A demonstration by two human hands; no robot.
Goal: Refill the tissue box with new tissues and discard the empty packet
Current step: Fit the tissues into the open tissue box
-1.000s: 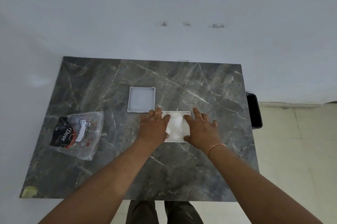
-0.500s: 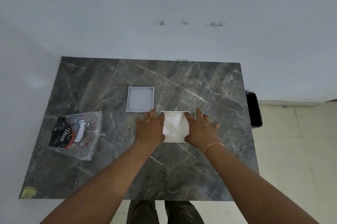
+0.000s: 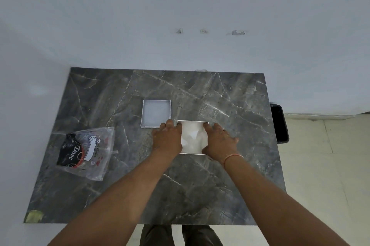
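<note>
A white tissue box (image 3: 193, 121) sits open-topped at the middle of the dark marble table (image 3: 230, 175), with white tissues (image 3: 192, 137) lying inside it. My left hand (image 3: 167, 138) lies against the box's left side, its thumb over the tissues. My right hand (image 3: 219, 141) lies against the box's right side, fingers spread. The box's white lid (image 3: 156, 113) rests upside down just behind and left of the box. A clear plastic tissue packet (image 3: 86, 151) with a black and red "Dove" print lies flat at the table's left.
A black bin (image 3: 279, 123) stands on the floor beside the table's right edge. A white wall rises straight behind the table. A scrap of yellowish tape (image 3: 33, 216) marks the near left corner. My legs show below the near edge.
Both hands have slid off the top of the tissues toward the box's sides, uncovering more of the white stack. Lid and packet have not moved.
</note>
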